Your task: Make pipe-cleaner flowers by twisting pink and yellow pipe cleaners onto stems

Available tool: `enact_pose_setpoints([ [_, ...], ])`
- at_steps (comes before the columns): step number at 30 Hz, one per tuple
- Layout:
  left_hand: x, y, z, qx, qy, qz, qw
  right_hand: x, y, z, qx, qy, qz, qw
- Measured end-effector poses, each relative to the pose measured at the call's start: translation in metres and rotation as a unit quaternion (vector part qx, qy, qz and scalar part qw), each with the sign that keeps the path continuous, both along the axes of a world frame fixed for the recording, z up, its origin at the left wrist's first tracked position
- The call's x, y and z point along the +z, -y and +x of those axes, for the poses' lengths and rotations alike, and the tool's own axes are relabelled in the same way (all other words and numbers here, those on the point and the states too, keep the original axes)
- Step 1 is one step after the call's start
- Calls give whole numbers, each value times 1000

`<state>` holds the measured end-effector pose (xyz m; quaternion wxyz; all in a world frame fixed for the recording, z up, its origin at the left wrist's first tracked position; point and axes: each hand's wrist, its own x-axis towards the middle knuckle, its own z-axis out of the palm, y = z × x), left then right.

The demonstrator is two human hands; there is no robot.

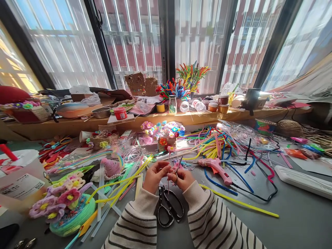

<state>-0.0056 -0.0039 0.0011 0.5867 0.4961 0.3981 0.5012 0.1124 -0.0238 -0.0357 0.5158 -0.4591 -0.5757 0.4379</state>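
Small pink flower (171, 148) held upright above the desk (290, 226).
The left hand (155, 177) pinches its thin stem; the right hand (184, 178), close beside, grips a pointed metal tool (179, 164). Black-handled scissors (169, 209) lie below.

centre: the thin stem (169, 158) is partly hidden in the grip of the left hand (157, 176); the lower part of the metal tool (178, 164) is covered by the right hand (184, 178). lower centre: the blade end of the black scissors (169, 209) is out of sight. bottom edge: the striped sleeves (219, 221) are cut off. left edge: the drink cup (38, 162) is cropped, its label (22, 186) too small to read. right edge: the white case (302, 180) is truncated.
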Motion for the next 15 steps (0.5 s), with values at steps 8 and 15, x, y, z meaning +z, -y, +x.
enact_pose_setpoints([
  [8, 1, 0, -1, 25, 88, -77, 993, 8, 1, -3, 31, 64, 11, 997],
  [15, 2, 1, -2, 9, 99, -85, 991, 11, 7, -7, 22, 164, 14, 986],
])
